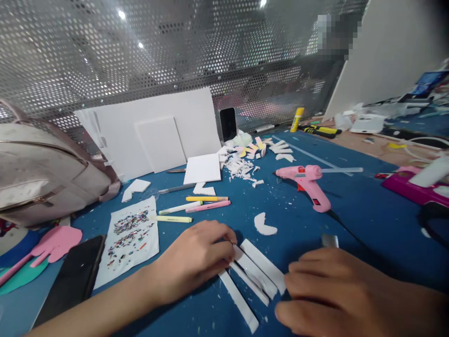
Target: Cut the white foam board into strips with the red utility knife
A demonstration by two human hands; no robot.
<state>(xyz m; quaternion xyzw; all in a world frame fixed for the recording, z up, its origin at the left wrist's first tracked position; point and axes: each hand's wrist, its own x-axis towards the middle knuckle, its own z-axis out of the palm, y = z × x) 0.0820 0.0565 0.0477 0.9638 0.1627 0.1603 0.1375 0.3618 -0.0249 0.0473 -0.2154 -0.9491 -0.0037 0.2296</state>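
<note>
My left hand is curled over the upper ends of several narrow white foam-board strips, its fingertips gripping one strip. A further strip lies to the near side, partly under the hand, and another strip lies on the far side. A thin grey line shows along the middle strips; I cannot tell what it is. My right hand is closed, to the right of the strips. A shiny metal end sticks out above its knuckles; the rest is hidden in the fist.
A pink glue gun lies at right with its cord trailing nearer. Highlighters lie beyond my left hand. A sheet with colourful bits, a dark phone and a backpack are at left. Foam scraps pile at the back.
</note>
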